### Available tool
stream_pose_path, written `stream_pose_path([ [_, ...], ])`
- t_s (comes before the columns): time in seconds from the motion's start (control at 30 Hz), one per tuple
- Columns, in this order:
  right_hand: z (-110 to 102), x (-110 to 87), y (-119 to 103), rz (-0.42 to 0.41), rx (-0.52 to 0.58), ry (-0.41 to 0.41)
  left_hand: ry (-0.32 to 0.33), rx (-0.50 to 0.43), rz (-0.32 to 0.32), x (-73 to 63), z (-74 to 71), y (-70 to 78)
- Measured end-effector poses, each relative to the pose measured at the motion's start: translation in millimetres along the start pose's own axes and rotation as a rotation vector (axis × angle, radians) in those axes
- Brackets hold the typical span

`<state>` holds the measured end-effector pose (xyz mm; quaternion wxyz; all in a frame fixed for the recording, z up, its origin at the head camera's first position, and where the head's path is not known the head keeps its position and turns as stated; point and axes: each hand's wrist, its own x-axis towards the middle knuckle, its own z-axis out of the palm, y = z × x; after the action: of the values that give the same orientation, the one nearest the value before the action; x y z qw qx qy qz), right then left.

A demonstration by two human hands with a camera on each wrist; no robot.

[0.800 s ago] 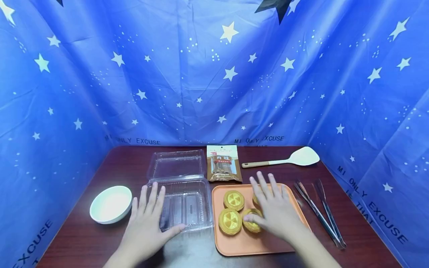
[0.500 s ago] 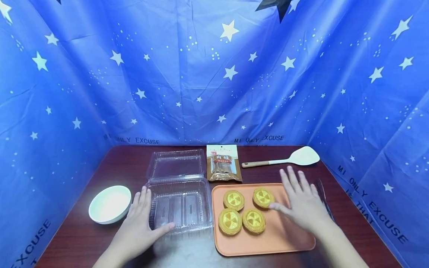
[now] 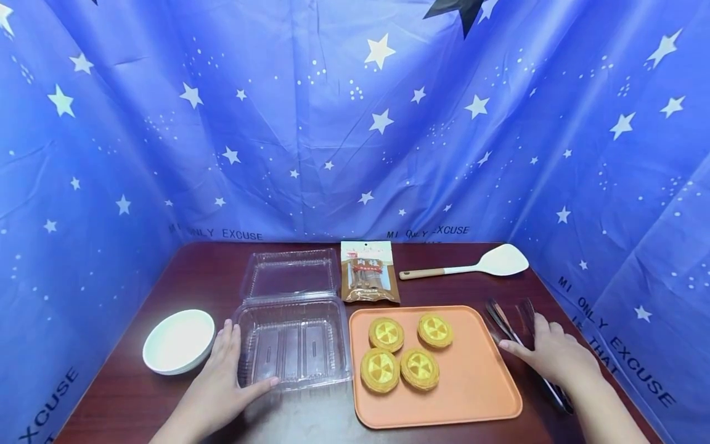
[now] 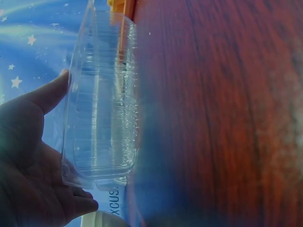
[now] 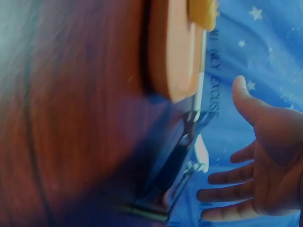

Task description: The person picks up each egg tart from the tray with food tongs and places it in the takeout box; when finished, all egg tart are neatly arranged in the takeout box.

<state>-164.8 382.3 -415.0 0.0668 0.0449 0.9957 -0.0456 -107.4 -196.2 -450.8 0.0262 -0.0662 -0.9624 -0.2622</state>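
My left hand (image 3: pixel 219 379) is at the left edge of a clear plastic clamshell box (image 3: pixel 294 345), its lid folded back. Thumb and fingers are extended along the near corner, and the left wrist view shows the hand beside the box's wall (image 4: pixel 99 99). Over at the right, my right hand (image 3: pixel 563 354) hovers above a pair of metal tongs (image 3: pixel 513 327), partly hiding them. The right wrist view has its fingers (image 5: pixel 227 194) spread, holding nothing, with the tongs (image 5: pixel 175 163) lying on the table past them.
An orange tray (image 3: pixel 471 382) between the hands bears several egg tarts (image 3: pixel 420 369). A white bowl (image 3: pixel 179 341) sits at the left. Behind are a brown-and-white food packet (image 3: pixel 368 271) and a white spatula (image 3: pixel 499 260) with a wooden handle. Blue star-printed cloth (image 3: pixel 333 123) walls the table.
The right hand has swept rightward from over the tarts, across the tray, to the tongs, and lowered. My left hand has drifted left, from over the box to its edge.
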Motion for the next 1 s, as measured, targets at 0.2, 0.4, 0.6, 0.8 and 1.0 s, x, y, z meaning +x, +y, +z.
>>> stream_pose_path([
  [0.2, 7.2, 5.2, 16.9, 0.045, 0.007, -0.124, -0.029, 0.012, -0.023, -0.8, -2.3, -0.4],
  [0.4, 14.9, 7.0, 23.5, 0.060, 0.014, -0.215, -0.068, 0.011, -0.054, -4.3, -3.0, -1.0],
  [0.6, 18.4, 7.4, 29.2, 0.053, 0.030, -0.211, -0.096, 0.008, -0.082, -3.9, -3.2, -2.3],
  [0.8, 7.6, 5.3, 31.9, 0.021, 0.002, -0.151, -0.086, 0.006, -0.081, -3.8, -3.9, -2.3],
  [1.0, -13.1, 0.3, 24.2, -0.066, 0.032, -0.001, -0.072, 0.006, -0.072, -4.1, -5.8, -2.2],
])
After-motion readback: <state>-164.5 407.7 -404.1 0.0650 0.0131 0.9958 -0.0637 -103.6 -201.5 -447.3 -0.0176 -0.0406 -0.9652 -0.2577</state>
